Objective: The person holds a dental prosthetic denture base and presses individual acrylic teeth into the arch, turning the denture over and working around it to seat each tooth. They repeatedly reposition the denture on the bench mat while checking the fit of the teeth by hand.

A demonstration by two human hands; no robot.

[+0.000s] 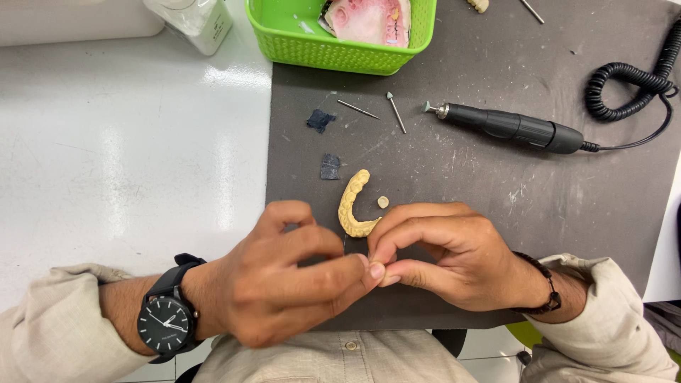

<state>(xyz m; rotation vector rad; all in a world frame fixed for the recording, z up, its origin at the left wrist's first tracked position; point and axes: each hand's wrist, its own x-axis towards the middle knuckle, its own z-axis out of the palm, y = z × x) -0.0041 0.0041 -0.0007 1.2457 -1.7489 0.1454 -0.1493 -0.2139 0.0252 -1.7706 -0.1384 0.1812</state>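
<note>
left hand (284, 284), black wristwatch (167, 323) on the wrist, fingers curled, thumb and forefinger tips pressed against the right hand's fingertips. a yellowish dental arch piece (352, 206) lies on the dark mat (496, 191) just above both hands, small round bit (383, 202) beside it. right hand (440, 255) fingers bunched in a pinch; something tiny may be held, too hidden to tell. further right: black handpiece (514, 128), coiled cord (628, 89).
</note>
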